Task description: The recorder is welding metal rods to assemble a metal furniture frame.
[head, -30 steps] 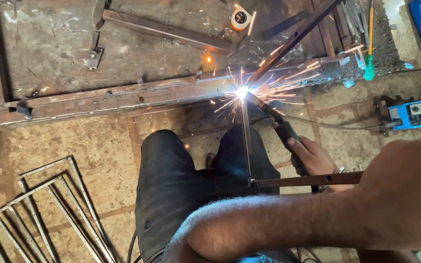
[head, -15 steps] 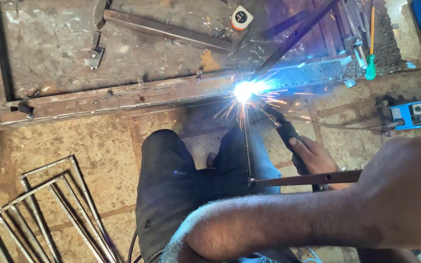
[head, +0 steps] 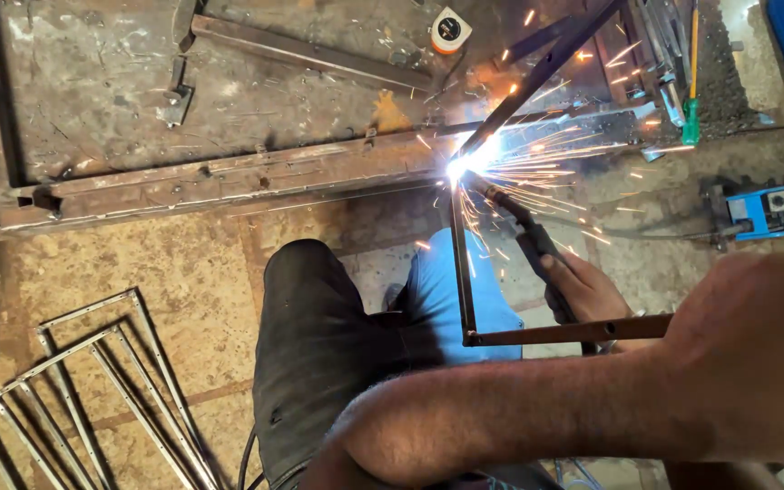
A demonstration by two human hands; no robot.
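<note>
right hand (head: pixel 587 290) wrapped round electrode holder (head: pixel 524 231) — long axis points up-left into sparks; left hand's grip unclear.

A: From where does the single head view look?
B: From the person's head, steeply down and forward, close over the forearm (head: pixel 537 408) and knees, toward the steel frame (head: pixel 229 177) on the floor (head: pixel 120 263).

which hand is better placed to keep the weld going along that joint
Right, probably. The right hand grips the welding torch, whose tip sits at the bright arc on the long steel bar. The left arm crosses close under the camera; its hand is out of view, so whether it steadies the thin frame cannot be told.
</note>
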